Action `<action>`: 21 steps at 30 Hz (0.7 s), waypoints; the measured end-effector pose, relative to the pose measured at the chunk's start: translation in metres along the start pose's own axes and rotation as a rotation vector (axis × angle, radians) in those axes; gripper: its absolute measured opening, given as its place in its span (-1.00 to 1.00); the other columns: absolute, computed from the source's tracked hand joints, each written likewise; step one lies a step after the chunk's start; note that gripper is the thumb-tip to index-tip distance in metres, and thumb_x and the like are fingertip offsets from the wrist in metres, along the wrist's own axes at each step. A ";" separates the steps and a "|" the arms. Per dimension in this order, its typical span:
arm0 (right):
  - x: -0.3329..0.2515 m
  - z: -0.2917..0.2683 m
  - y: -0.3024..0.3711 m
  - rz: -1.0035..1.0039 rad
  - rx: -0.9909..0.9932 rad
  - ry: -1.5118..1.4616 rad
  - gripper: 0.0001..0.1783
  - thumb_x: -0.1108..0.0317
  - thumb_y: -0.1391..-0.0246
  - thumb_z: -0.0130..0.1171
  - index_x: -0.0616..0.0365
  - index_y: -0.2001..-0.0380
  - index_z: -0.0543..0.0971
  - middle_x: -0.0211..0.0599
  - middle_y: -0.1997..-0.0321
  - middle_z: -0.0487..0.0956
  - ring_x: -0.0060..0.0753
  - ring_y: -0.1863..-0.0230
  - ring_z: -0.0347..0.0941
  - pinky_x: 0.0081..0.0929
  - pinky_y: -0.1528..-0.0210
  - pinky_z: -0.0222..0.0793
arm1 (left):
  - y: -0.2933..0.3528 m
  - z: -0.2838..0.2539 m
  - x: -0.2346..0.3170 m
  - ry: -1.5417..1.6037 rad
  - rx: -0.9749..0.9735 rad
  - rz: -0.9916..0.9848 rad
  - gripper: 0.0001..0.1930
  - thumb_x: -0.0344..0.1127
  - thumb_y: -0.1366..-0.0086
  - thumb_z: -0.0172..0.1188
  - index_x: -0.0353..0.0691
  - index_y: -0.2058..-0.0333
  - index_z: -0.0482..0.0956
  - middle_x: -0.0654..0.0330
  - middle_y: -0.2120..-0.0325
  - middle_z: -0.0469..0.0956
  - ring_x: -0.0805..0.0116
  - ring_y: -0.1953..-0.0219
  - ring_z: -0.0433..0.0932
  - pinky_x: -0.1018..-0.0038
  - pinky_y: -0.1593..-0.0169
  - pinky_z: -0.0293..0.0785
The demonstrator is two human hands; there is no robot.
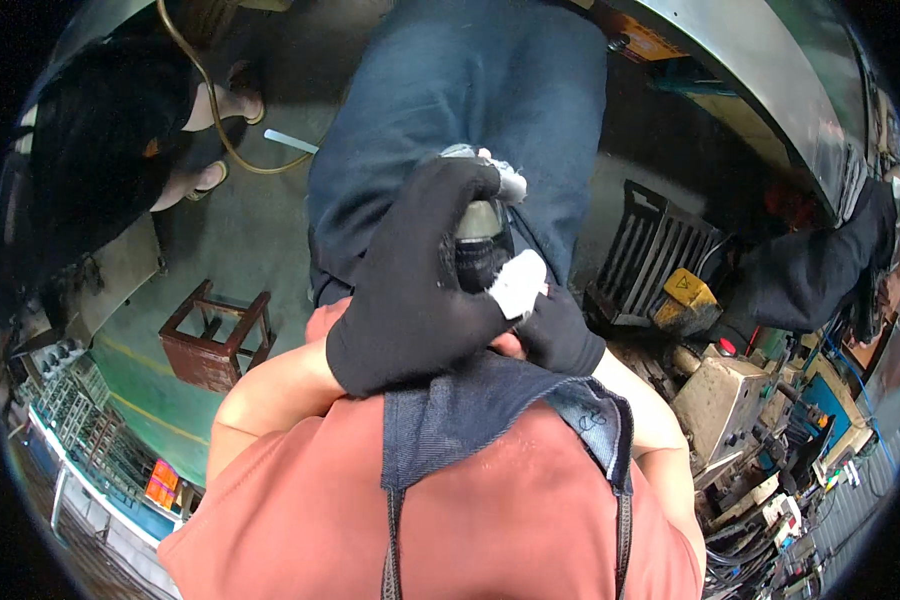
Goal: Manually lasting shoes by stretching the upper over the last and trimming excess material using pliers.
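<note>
In front of my chest, both my hands wear black gloves. My left hand curls around a dark cylindrical object with a pale grey-green band near its far end. White wrapping covers a fingertip beside the object, and more white wrapping shows at its far end. My right hand is bent in against the near right side of the same object, its fingers mostly hidden. What kind of thing the object is I cannot make out. A dark denim apron hangs over my pink shirt.
A small brown wooden stool stands to the left, near wire racks. Another person's sandalled feet and a hose are at upper left. A slatted dark chair, a yellow box and cluttered machinery are at right.
</note>
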State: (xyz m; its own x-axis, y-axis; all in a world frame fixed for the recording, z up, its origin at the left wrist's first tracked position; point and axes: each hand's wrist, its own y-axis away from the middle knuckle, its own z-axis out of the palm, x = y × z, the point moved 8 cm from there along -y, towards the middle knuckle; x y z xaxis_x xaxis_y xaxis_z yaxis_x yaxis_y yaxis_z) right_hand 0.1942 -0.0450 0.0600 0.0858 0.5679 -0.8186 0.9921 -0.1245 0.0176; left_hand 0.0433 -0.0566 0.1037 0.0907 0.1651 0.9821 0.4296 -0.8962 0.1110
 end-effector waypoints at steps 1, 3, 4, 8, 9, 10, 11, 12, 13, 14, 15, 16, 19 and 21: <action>0.000 0.003 0.000 -0.026 0.023 0.054 -0.64 0.14 0.04 0.29 0.18 0.30 0.50 -0.20 0.19 0.53 -0.14 0.18 0.51 -0.22 0.17 0.41 | 0.000 -0.003 0.001 -0.028 0.018 0.031 -0.52 -0.40 0.03 0.32 -0.26 0.08 0.42 0.09 0.18 0.49 0.13 0.07 0.49 0.30 -0.14 0.32; -0.008 -0.002 -0.005 -0.032 0.012 0.052 -0.65 0.14 0.03 0.29 0.19 0.32 0.50 -0.19 0.22 0.53 -0.13 0.21 0.51 -0.23 0.20 0.41 | 0.001 -0.010 0.009 -0.101 0.078 0.116 -0.59 -0.46 0.04 0.30 -0.25 0.15 0.44 0.10 0.24 0.51 0.16 0.11 0.51 0.32 -0.09 0.36; -0.011 -0.004 -0.007 -0.031 0.005 0.051 -0.66 0.14 0.02 0.28 0.19 0.34 0.51 -0.18 0.25 0.53 -0.12 0.24 0.51 -0.25 0.22 0.41 | 0.002 -0.010 0.007 -0.102 0.087 0.114 -0.59 -0.46 0.04 0.30 -0.25 0.15 0.44 0.10 0.24 0.51 0.16 0.11 0.51 0.32 -0.09 0.36; -0.004 0.006 -0.005 0.042 -0.091 -0.100 -0.57 0.19 0.00 0.25 0.24 0.11 0.54 -0.06 0.17 0.57 0.07 0.19 0.53 -0.17 0.19 0.42 | 0.008 -0.013 -0.005 -0.055 0.156 0.112 -0.63 -0.50 0.04 0.28 -0.24 0.19 0.46 0.09 0.23 0.53 0.17 0.12 0.52 0.34 -0.06 0.39; -0.005 0.006 -0.006 0.039 -0.120 -0.088 -0.58 0.19 -0.02 0.24 0.25 0.11 0.54 -0.05 0.17 0.57 0.08 0.20 0.53 -0.18 0.20 0.42 | 0.010 -0.015 -0.008 -0.026 0.172 0.080 -0.65 -0.50 0.03 0.28 -0.24 0.20 0.47 0.09 0.23 0.53 0.17 0.13 0.53 0.34 -0.06 0.40; -0.006 0.008 -0.006 0.036 -0.149 -0.075 -0.59 0.19 -0.04 0.23 0.27 0.12 0.54 -0.05 0.18 0.57 0.09 0.20 0.52 -0.18 0.20 0.42 | 0.012 -0.016 -0.008 -0.025 0.182 0.080 -0.65 -0.50 0.03 0.28 -0.24 0.20 0.47 0.09 0.23 0.53 0.17 0.13 0.53 0.34 -0.06 0.40; -0.006 0.009 -0.005 0.032 -0.156 -0.072 -0.59 0.19 -0.04 0.23 0.27 0.12 0.54 -0.05 0.18 0.57 0.09 0.20 0.52 -0.18 0.20 0.42 | 0.015 -0.015 -0.008 -0.003 0.166 0.092 -0.63 -0.49 0.02 0.29 -0.24 0.18 0.47 0.09 0.19 0.52 0.18 0.09 0.52 0.35 -0.08 0.39; -0.005 0.008 -0.005 0.032 -0.121 -0.047 -0.64 0.14 -0.03 0.26 0.23 0.27 0.53 -0.08 0.27 0.54 0.03 0.28 0.50 -0.19 0.25 0.40 | 0.015 -0.015 -0.007 0.016 0.152 0.107 -0.62 -0.49 0.00 0.30 -0.25 0.15 0.46 0.08 0.15 0.52 0.19 0.04 0.50 0.35 -0.11 0.38; -0.005 0.006 -0.005 0.034 -0.084 -0.020 -0.65 0.10 -0.01 0.28 0.20 0.41 0.51 -0.12 0.36 0.51 -0.03 0.35 0.48 -0.19 0.31 0.38 | 0.016 -0.017 -0.009 0.017 0.160 0.111 -0.62 -0.49 0.00 0.30 -0.25 0.15 0.46 0.08 0.15 0.52 0.19 0.04 0.50 0.35 -0.11 0.38; -0.004 0.005 -0.005 0.030 -0.085 -0.014 -0.65 0.10 -0.01 0.28 0.20 0.41 0.51 -0.12 0.36 0.51 -0.03 0.35 0.48 -0.19 0.31 0.38 | 0.016 -0.016 -0.015 0.102 0.120 0.135 -0.59 -0.48 -0.04 0.30 -0.25 0.09 0.46 0.07 0.09 0.49 0.20 -0.02 0.47 0.34 -0.15 0.34; -0.005 0.000 -0.006 -0.015 -0.032 -0.006 -0.63 0.09 -0.02 0.28 0.21 0.41 0.52 -0.11 0.36 0.51 -0.02 0.36 0.47 -0.18 0.32 0.37 | 0.014 -0.014 -0.026 0.191 0.076 0.162 -0.57 -0.48 -0.08 0.29 -0.26 0.03 0.45 0.06 0.03 0.47 0.22 -0.08 0.43 0.34 -0.19 0.31; -0.009 -0.005 -0.009 -0.074 0.014 -0.006 -0.62 0.08 -0.03 0.27 0.23 0.41 0.52 -0.11 0.36 0.50 0.00 0.38 0.46 -0.17 0.32 0.36 | 0.001 -0.015 -0.073 0.068 0.052 0.344 -0.59 -0.43 -0.23 0.19 -0.27 -0.07 0.42 0.05 -0.06 0.41 0.27 -0.16 0.36 0.37 -0.25 0.22; -0.006 -0.048 -0.041 0.130 0.018 -0.087 -0.73 0.14 -0.15 0.17 0.15 0.33 0.57 -0.14 0.42 0.51 -0.12 0.42 0.49 -0.27 0.38 0.36 | -0.047 -0.005 -0.136 0.500 -0.140 -0.137 -0.55 -0.10 -0.44 -0.09 -0.29 -0.13 0.38 0.09 -0.09 0.44 0.28 -0.11 0.46 0.36 -0.21 0.35; 0.002 -0.073 -0.053 0.348 0.126 -0.351 -0.68 0.15 -0.29 0.02 0.19 0.33 0.57 -0.34 0.55 0.50 -0.48 0.51 0.45 -0.47 0.42 0.34 | -0.084 -0.040 -0.073 -0.035 -0.072 0.108 -0.49 -0.02 -0.47 -0.17 -0.31 -0.15 0.36 0.12 -0.08 0.45 0.31 -0.07 0.47 0.40 -0.18 0.39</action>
State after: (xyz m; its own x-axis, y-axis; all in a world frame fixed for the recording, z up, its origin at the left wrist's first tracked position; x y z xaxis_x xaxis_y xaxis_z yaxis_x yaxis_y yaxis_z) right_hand 0.1486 0.0225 0.0992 0.3520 0.1699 -0.9204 0.8894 -0.3670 0.2724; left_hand -0.0357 -0.0100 0.0285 0.1646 0.0790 0.9832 0.3501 -0.9366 0.0167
